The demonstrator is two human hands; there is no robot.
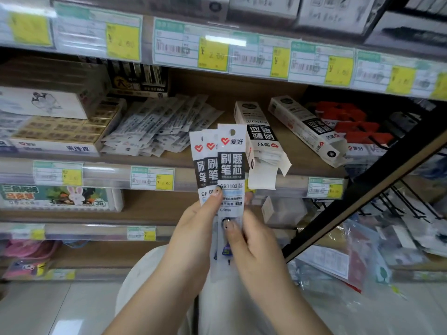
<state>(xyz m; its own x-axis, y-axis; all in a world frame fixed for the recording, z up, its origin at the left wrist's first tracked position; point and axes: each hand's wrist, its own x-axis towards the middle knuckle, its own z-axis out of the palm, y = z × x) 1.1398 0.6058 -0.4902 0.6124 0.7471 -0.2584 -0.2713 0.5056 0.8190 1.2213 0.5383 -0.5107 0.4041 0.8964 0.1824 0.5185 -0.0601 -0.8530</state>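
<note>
Three slim white-and-black pen refill packs [231, 165], fanned out and upright, are held in front of a shop shelf. My left hand [193, 228] grips their lower part from the left, thumb across the front. My right hand [251, 240] pinches the front pack from the right, thumb on its clear lower section. The lower ends of the packs are hidden between my hands.
A heap of similar refill packs [157, 126] lies on the wooden shelf [217, 102] behind. Two opened white refill boxes [261, 141] lie to the right, red items [350, 124] beyond. Eraser boxes [60, 131] stand at left. A black diagonal rack bar [362, 189] crosses the right side.
</note>
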